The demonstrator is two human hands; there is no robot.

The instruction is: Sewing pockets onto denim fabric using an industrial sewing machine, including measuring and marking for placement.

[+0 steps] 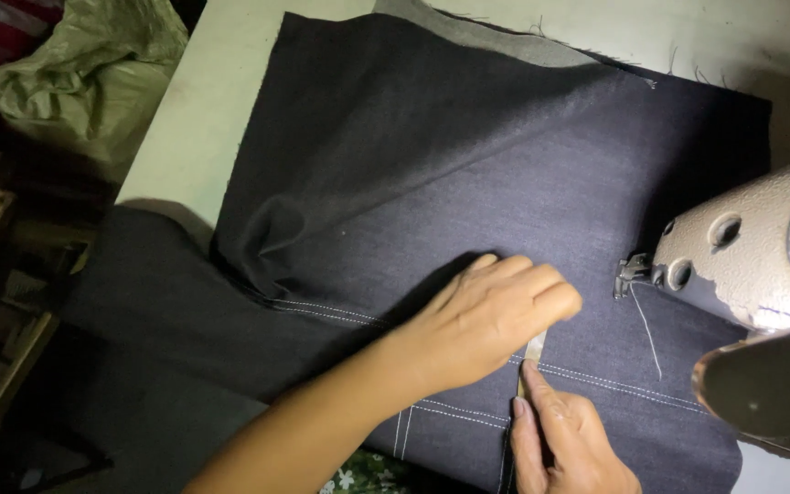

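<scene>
A large piece of dark denim fabric (432,155) lies spread over a pale table (185,119), with double rows of white stitching (614,380) running across its near part. My left hand (491,316) rests palm down on the fabric, fingers curled, over the stitched seam. My right hand (564,439) sits just below it at the bottom edge, gripping a thin pale metal tool (534,349) whose tip lies on the seam under the left hand's fingers. The exact kind of tool cannot be told.
A grey sewing machine head (752,247) stands at the right, its presser foot and needle (631,273) over the denim, a white thread (646,334) hanging from it. A green plastic bag (93,64) lies off the table at top left. A wooden frame (2,384) sits lower left.
</scene>
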